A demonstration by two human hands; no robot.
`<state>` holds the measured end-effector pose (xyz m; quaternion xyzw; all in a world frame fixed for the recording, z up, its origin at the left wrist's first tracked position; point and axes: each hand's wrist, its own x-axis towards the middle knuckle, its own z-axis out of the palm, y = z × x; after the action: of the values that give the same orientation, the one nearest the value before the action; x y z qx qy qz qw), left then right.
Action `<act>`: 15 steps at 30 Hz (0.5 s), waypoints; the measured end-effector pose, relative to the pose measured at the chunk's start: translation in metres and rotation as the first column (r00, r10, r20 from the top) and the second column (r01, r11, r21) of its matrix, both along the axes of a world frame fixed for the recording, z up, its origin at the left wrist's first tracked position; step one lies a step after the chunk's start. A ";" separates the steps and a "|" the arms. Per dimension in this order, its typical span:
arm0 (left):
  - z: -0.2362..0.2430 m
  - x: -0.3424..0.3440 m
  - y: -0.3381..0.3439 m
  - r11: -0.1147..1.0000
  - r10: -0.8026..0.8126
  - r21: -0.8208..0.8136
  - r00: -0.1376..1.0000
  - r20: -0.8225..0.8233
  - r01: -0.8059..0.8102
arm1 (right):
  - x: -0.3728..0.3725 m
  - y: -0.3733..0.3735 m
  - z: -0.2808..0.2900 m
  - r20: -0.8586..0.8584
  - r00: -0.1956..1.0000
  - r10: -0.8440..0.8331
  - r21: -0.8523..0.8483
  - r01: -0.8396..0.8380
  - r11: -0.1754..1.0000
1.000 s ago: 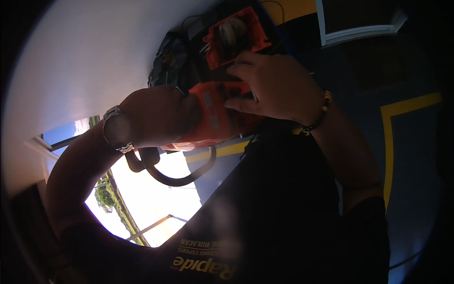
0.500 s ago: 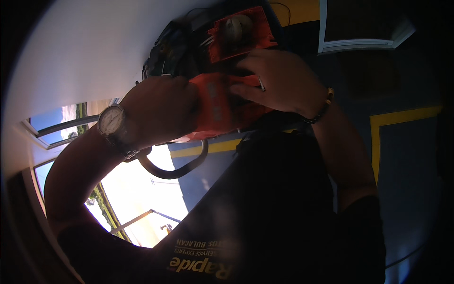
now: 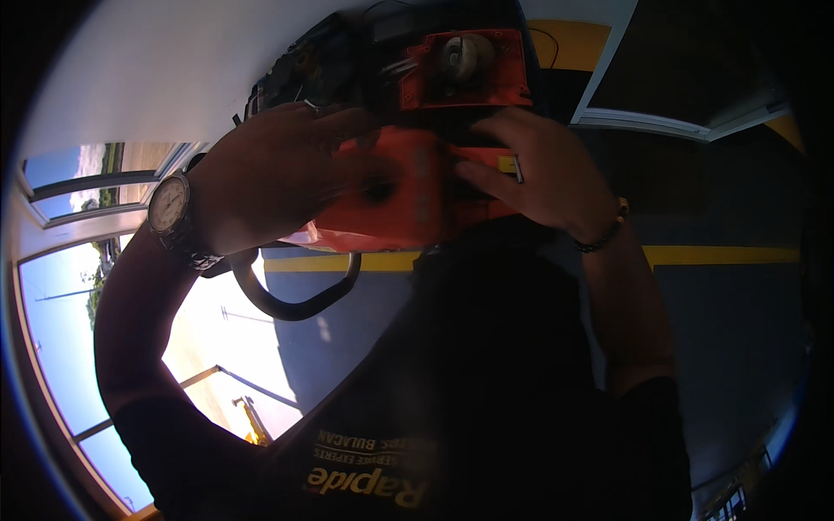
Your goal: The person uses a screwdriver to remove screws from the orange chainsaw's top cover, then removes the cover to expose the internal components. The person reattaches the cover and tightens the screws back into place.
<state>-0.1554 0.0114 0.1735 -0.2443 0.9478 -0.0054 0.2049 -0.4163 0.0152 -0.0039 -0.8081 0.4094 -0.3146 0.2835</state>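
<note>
An orange machine housing (image 3: 382, 221) lies across in front of me, with a black curved handle (image 3: 300, 310) at its lower left. My left hand (image 3: 274, 169) rests over the housing's left part. Its fingers are stretched rightward and spread, though shadow obscures their tips. Across the housing's right end, my right hand (image 3: 552, 174) has its thumb on the near side and fingers on the far side. A small yellow patch (image 3: 506, 163) shows beside that thumb. Beyond the hands sits an orange shell (image 3: 417, 87) holding a round pale part (image 3: 469, 59).
Dark clutter (image 3: 308, 74) lies at the far left, beside a pale wall (image 3: 130, 78). Bright windows (image 3: 61, 304) stand on the left. A yellow stripe (image 3: 721, 254) crosses the blue-grey floor (image 3: 730, 330). At the far right is a white-framed panel (image 3: 599, 113).
My left fingers have uncurled and spread over the housing. The right hand keeps its place at the right end, and more of the yellow patch shows. My view has shifted and brightened.
</note>
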 end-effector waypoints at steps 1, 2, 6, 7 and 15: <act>-0.004 0.002 0.002 0.998 -0.056 -0.003 0.997 -0.049 0.055 | 0.000 -0.001 -0.002 0.015 1.000 0.010 -0.001 -0.010 1.000; -0.013 0.009 0.001 0.994 -0.107 -0.010 0.989 -0.106 0.107 | 0.003 -0.001 -0.002 0.006 1.000 0.020 0.015 -0.020 1.000; -0.026 0.008 -0.015 0.960 -0.274 -0.083 0.959 -0.077 0.268 | 0.005 -0.004 -0.004 -0.018 0.999 0.031 0.065 -0.029 0.997; -0.027 0.003 -0.019 0.967 -0.252 -0.060 0.966 -0.055 0.249 | 0.004 -0.005 -0.004 -0.028 0.999 0.030 0.076 -0.028 0.997; -0.020 -0.025 -0.020 0.995 -0.039 0.099 0.993 0.108 0.028 | 0.007 -0.004 0.000 -0.044 0.999 0.011 0.041 -0.009 0.999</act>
<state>-0.1800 -0.0088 0.1532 -0.2175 0.9382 0.0239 0.2680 -0.4093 0.0114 -0.0043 -0.8109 0.4178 -0.2868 0.2925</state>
